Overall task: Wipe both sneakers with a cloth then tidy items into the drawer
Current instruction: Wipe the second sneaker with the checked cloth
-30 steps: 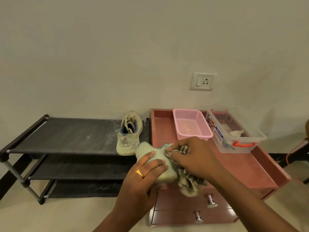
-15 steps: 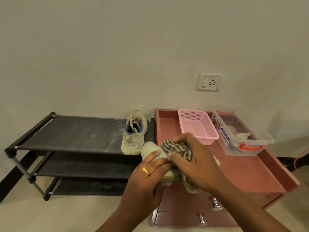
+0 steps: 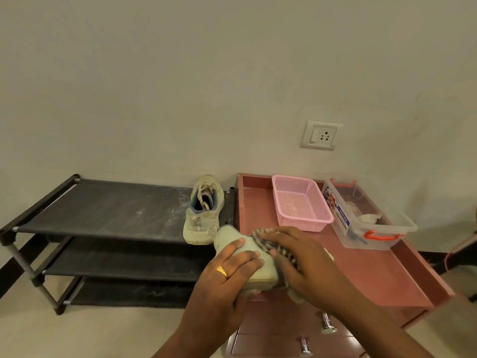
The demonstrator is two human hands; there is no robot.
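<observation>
The left hand (image 3: pixel 227 275) held one sneaker (image 3: pixel 247 257) in a closed grip above the front left corner of the drawer unit (image 3: pixel 361 270). The right hand (image 3: pixel 304 264) grasped the checked cloth (image 3: pixel 268 244) and pressed it against that sneaker. The second sneaker (image 3: pixel 204 213) stood on the shoe rack (image 3: pixel 103 210), just left of the unit. A pink basket (image 3: pixel 302 202) sat at the rear of the unit's worktop.

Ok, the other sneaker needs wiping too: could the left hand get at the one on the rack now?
Likely yes once freed: the left hand grips the other sneaker, but the rack sneaker stands close by with nothing between.
</observation>
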